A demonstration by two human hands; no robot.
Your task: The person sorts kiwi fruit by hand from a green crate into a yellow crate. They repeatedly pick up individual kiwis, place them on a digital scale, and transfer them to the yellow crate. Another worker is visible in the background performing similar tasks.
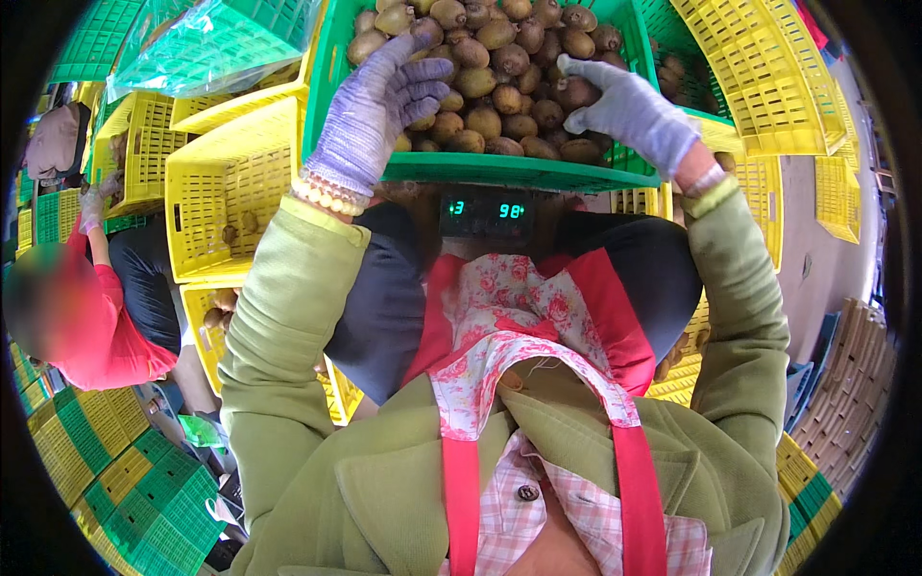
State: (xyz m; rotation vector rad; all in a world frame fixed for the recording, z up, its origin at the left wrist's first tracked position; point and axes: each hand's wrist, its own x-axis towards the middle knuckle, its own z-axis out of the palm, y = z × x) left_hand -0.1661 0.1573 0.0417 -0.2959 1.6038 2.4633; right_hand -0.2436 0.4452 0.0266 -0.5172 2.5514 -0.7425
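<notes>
A green plastic crate (497, 171) full of brown kiwifruit (475, 83) stands before me. My left hand (392, 97), in a pale violet knit glove, is over the crate's left side. Its fingers are apart, above the fruit, and nothing shows in its grasp. My right hand (627, 101), in a similar glove, is at the crate's right side. Its thumb and fingers are around one kiwifruit (578, 93) at the top of the heap. Below the crate's near wall, between my knees, a digital scale display (486, 210) glows with green digits.
A yellow crate (205, 183) with a few kiwifruit stands to my left. Plastic film (216, 54) covers a green crate beyond it. Yellow crates (763, 65) stand at the right. A co-worker in red (115, 324) sits at far left. Stacked crates (144, 497) fill the lower left.
</notes>
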